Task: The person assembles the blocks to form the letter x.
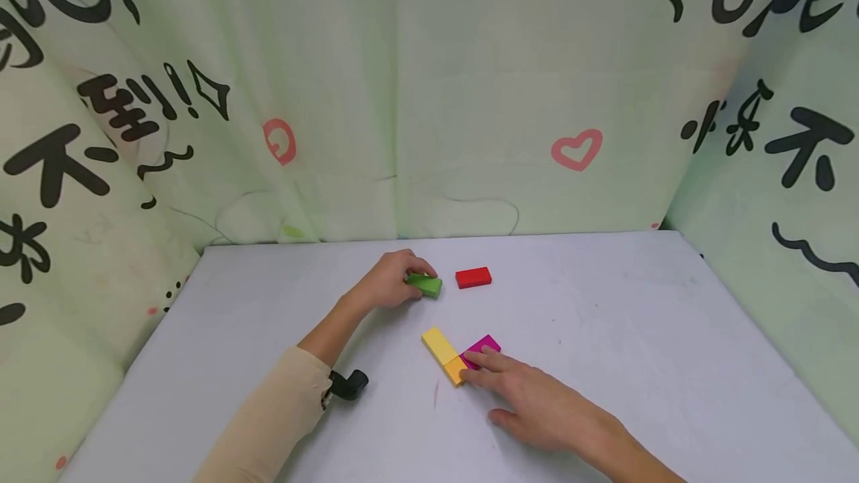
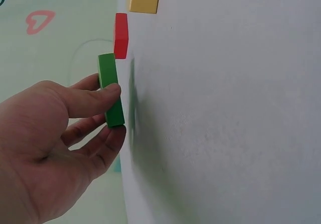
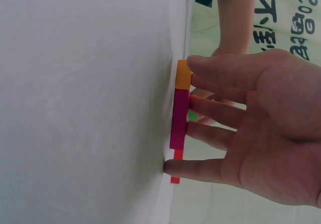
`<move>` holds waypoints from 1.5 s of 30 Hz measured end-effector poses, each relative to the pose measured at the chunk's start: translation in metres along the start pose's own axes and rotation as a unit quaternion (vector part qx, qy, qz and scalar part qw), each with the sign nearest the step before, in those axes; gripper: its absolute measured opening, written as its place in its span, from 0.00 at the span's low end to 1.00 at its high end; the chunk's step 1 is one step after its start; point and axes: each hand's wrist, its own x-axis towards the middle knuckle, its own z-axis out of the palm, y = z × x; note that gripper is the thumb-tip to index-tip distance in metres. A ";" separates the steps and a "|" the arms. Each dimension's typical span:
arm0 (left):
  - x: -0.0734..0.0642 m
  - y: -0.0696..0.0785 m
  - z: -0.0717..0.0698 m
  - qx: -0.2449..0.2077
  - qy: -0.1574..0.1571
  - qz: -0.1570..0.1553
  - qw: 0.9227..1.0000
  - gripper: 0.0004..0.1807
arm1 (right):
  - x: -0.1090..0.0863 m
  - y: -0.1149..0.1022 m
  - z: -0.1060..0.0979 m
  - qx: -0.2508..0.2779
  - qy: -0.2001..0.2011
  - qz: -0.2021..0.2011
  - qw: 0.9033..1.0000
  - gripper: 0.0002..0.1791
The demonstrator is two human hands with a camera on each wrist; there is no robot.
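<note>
Pinching green block [image 2: 111,91] btwn thumb & fingers: L hand [image 1: 391,279]. R hand [image 1: 540,402] straight-fingered, tips at magenta block [image 3: 179,118] & orange block [image 3: 183,75].

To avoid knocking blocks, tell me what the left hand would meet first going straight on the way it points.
Probably the red block, just beyond the green block the left hand holds, though depth is unclear and it might pass over.

Free gap behind magenta block [image 3: 179,118]

The left sleeve [image 1: 275,416] is beige, with a black device [image 1: 350,384] fastened at its end
</note>
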 end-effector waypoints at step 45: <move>-0.070 0.042 0.003 -0.016 0.005 -0.020 1.000 0.17 | 0.002 0.002 -0.002 0.006 -0.008 0.001 1.000 0.34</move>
